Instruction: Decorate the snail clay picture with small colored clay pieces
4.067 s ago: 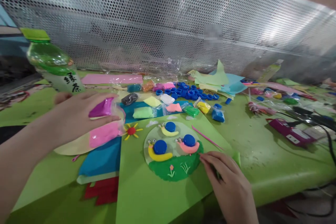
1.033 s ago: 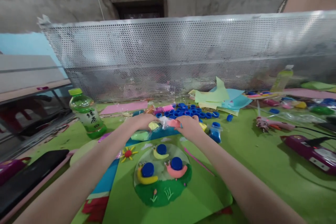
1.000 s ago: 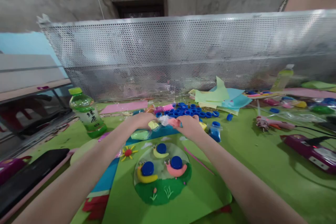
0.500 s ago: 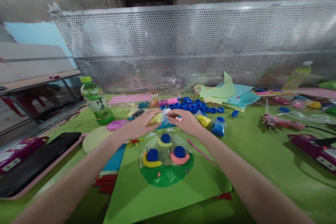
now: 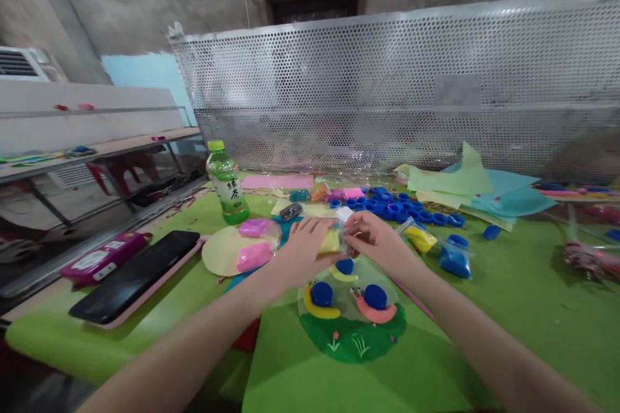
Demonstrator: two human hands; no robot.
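Between my hands is a small clear bag of pale yellow clay (image 5: 331,241). My left hand (image 5: 306,244) grips its left side, while the bent fingers of my right hand (image 5: 376,237) pinch its right end. Just below them lies a clay picture (image 5: 356,335) on a green sheet (image 5: 300,374). It shows several snails with blue caps as shells, such as the pink snail (image 5: 382,313) and the yellow snail (image 5: 322,311), above dark green clay grass. My hands partly cover the top of the picture.
A green tea bottle (image 5: 227,187), a phone (image 5: 138,276) and pink clay packs (image 5: 254,257) lie left. Blue caps (image 5: 394,210) are heaped behind my hands. Bags of yellow clay (image 5: 420,237) and blue clay (image 5: 455,258) sit right. Perforated metal panel (image 5: 339,97) stands behind.
The view has turned left, so things sit farther right. My hands have come closer to the clay picture, overlapping its top. Two pink packs on the pale disc now show fully.
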